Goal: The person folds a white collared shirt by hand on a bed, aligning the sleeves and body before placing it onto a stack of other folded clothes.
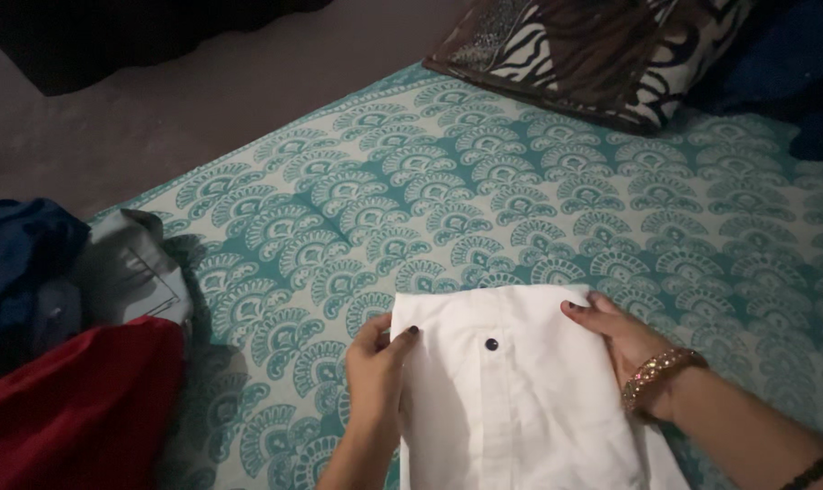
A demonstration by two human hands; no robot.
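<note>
A folded white shirt (511,390) with a small dark button (491,344) lies on a teal and white patterned bedsheet (484,200). My left hand (375,363) grips the shirt's left edge near the top corner, thumb on top. On the other side, my right hand (616,331), with a beaded bracelet (658,370) at the wrist, holds the shirt's right top corner with fingers curled over the fabric.
A heap of clothes lies at the left: a blue garment (21,263), a red one (75,408) and a grey one (134,272). A zebra-print pillow (593,50) rests at the far edge of the bed. Bare floor (202,91) lies beyond.
</note>
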